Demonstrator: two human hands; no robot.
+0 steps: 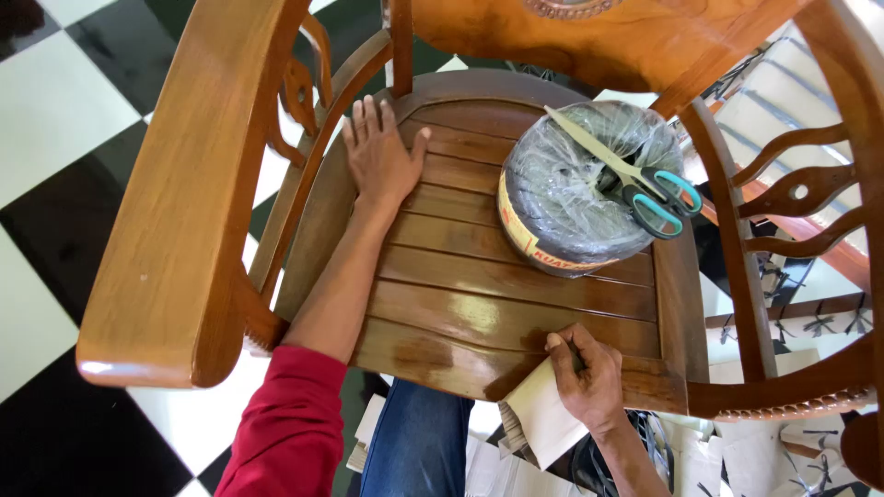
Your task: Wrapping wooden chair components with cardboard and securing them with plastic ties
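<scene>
Varnished wooden chair seat (479, 304) under both hands. Right hand (589, 373) at the front edge, fingers (564, 348) curled and pinched on a pale folded sheet (539, 414), long axis slanting down and away from the fingertips, off the seat. Left hand (379, 152) flat, fingers spread, pressing the slats at the back corner, well apart from the sheet. Beyond the right fingertips, a plastic-wrapped coil (575, 198) with teal-handled scissors (635, 179) on top. No containers visible.

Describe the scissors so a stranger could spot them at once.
Find the wooden chair with the slatted seat. At the back right of the seat sits a plastic-wrapped coil; the scissors lie on top of it. They alone have teal handle loops and pale blades.
</scene>
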